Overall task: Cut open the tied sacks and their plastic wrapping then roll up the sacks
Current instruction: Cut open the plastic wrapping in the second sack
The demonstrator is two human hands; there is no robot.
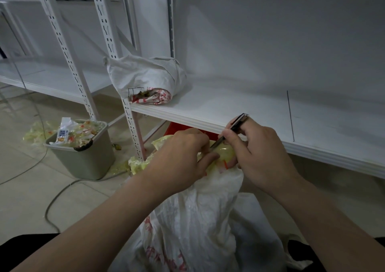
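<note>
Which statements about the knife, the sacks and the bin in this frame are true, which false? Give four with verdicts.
1. The right hand holds a slim dark utility knife to the yellowish plastic wrapping. True.
2. The left hand grips that wrapping at the mouth of the white woven sack. True.
3. The rolled-up white sack lies on the floor. False: it lies on the white shelf board.
4. The grey-green plastic bin is empty. False: plastic scraps fill it.
</note>
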